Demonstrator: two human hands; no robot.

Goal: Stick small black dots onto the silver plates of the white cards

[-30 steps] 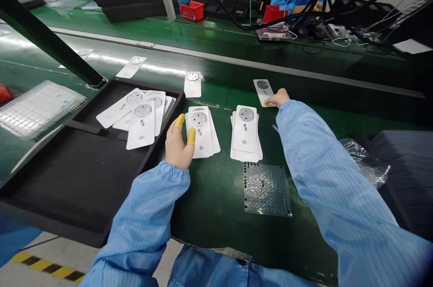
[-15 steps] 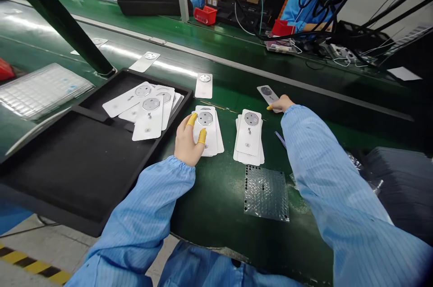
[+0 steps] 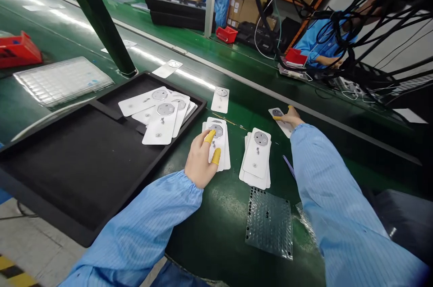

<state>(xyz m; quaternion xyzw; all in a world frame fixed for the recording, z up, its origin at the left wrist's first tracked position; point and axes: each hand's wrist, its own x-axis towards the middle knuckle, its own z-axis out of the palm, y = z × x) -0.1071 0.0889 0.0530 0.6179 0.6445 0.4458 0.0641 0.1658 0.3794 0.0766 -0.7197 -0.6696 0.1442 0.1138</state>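
Note:
My left hand [image 3: 203, 156], with yellow finger cots, lies with its fingers apart on the left stack of white cards [image 3: 223, 147]. Each card is printed with a grey camera-like circle. To the right is a second stack of white cards [image 3: 257, 154], touched by neither hand. Farther out, my right hand [image 3: 291, 118] is over a single white card [image 3: 286, 129] on the green surface. Its thumb and forefinger are spread, and the hand hides part of that card. More loose white cards [image 3: 159, 127] overlap in the black tray [image 3: 77, 165] at left.
Single cards lie along the far side, one [image 3: 220, 100] ahead of my left hand. A bubble-wrap sheet [image 3: 269, 224] and a purple strip [image 3: 288, 166] lie nearer me. A dark green post [image 3: 98, 21] rises behind the tray. Black cables [image 3: 324, 30] hang at upper right. Co-workers sit across.
My right hand has opened from its pinch on the single card, which now lies under it on the surface. My left hand stays at the left stack. The camera view has shifted.

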